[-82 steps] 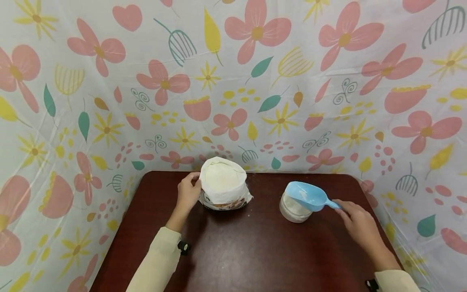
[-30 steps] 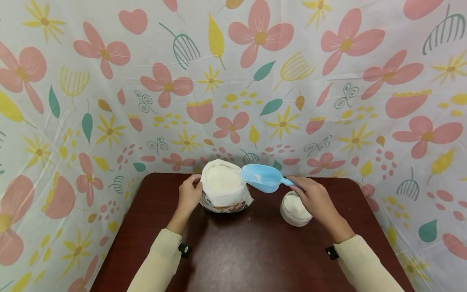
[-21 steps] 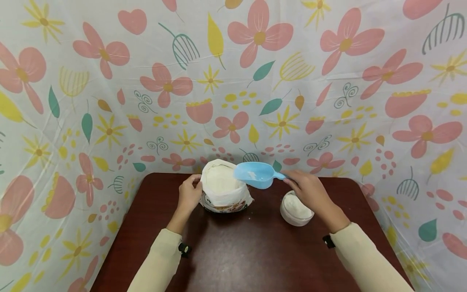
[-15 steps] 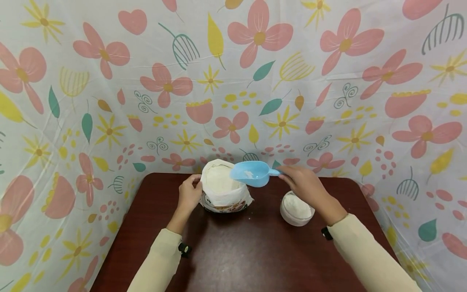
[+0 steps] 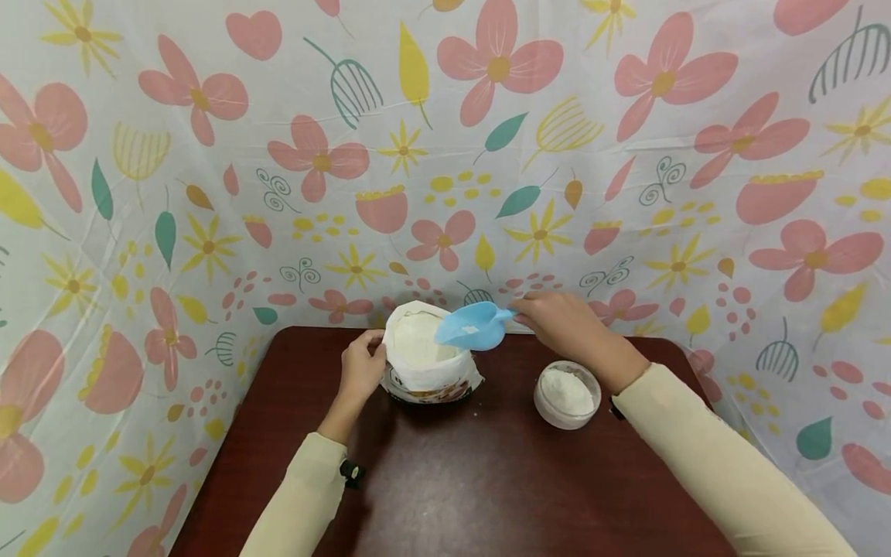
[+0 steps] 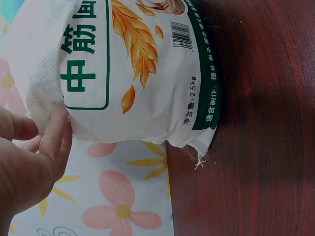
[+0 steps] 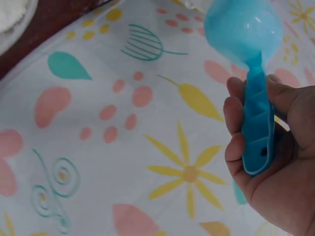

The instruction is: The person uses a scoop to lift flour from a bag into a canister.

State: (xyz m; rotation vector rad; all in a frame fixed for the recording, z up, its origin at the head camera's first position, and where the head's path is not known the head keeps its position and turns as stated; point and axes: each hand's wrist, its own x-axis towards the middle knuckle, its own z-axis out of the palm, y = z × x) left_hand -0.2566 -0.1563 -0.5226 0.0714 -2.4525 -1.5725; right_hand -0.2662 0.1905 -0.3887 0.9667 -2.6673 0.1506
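A white flour bag stands at the back of the table, its folded-down top full of pale flour. My left hand pinches the folded rim on the bag's left side; the left wrist view shows the thumb and fingers on that fold. With my right hand I hold a light blue scoop by its handle. The scoop tilts down to the left, its tip over the right edge of the bag's opening. A little white powder clings inside it. Right of the bag sits a clear round bowl with white powder in it.
The dark red-brown table has rounded back corners. A floral-printed sheet hangs close behind it and along both sides. The bowl stands below my right forearm. Small white specks lie near the bag.
The right hand has carried the scoop from above the bowl leftward to the bag, and its tip has tilted downward. The left hand stays on the bag's rim.
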